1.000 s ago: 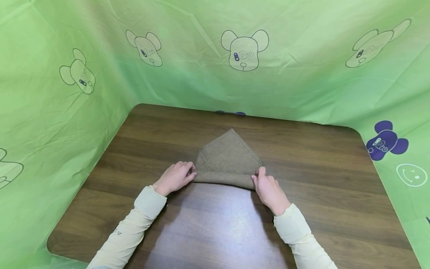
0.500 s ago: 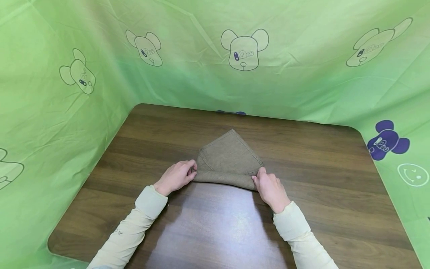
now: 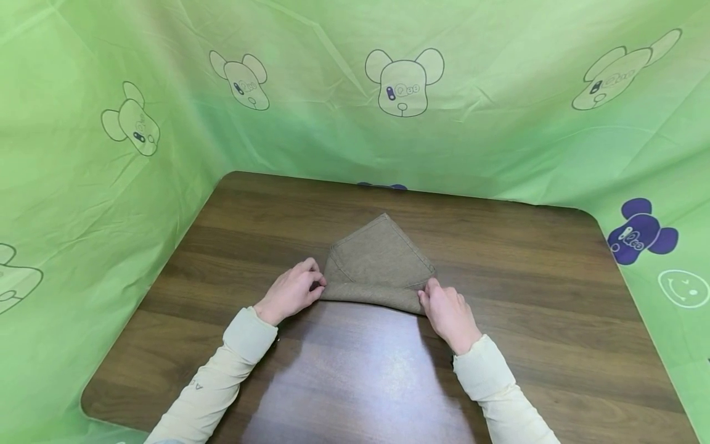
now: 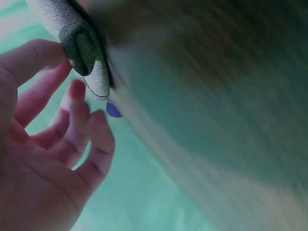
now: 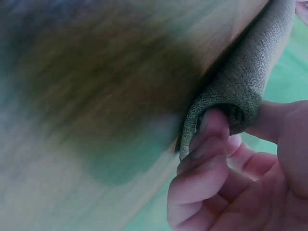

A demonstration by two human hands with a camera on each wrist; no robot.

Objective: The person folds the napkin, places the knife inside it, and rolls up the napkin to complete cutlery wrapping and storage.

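Note:
A grey-brown cloth (image 3: 379, 256) with stitched hems lies in the middle of the table, one pointed corner facing away. Its near edge is rolled into a thick tube (image 3: 371, 295) running left to right. At the tube's left end my left hand (image 3: 291, 290) pinches the fabric between thumb and finger; the other fingers (image 4: 101, 132) are loosely bent off the cloth in the left wrist view. My right hand (image 3: 448, 312) grips the opposite end. The right wrist view shows one fingertip (image 5: 214, 122) tucked inside the coil and the thumb against its outside.
The brown wood-grain table (image 3: 532, 271) has rounded corners. Green fabric walls (image 3: 310, 135) printed with bear heads stand close around its back and sides. Light glares off the tabletop between the forearms.
The left hand's fingers shift slightly at the tube's left end. The right hand moves a touch to the right. The cloth keeps nearly the same shape and place.

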